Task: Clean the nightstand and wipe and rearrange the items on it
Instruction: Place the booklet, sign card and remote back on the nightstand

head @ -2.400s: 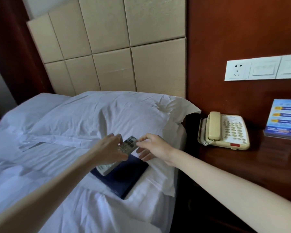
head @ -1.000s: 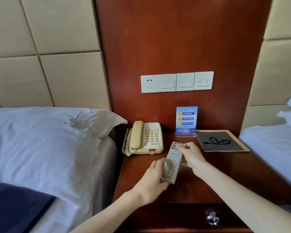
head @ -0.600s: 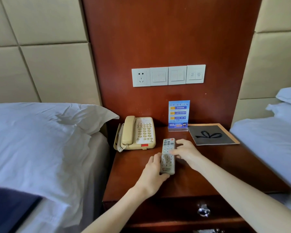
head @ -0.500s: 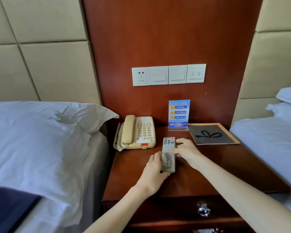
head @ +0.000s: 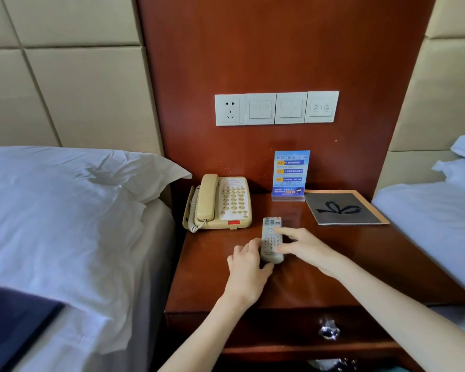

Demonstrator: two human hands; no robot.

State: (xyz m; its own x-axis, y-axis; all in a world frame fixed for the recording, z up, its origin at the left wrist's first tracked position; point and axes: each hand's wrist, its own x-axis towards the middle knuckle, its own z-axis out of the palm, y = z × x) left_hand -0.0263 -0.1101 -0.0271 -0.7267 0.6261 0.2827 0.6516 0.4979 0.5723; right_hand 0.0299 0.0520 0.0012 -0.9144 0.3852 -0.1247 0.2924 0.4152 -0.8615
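Remote lowered onto nightstand; left hand grips near end, right hand pinches edge, partly covering it.

Brown wooden nightstand. On top: cream phone at the far left, blue card standing at the back, dark booklet with a bow at the far right, grey remote in the middle.
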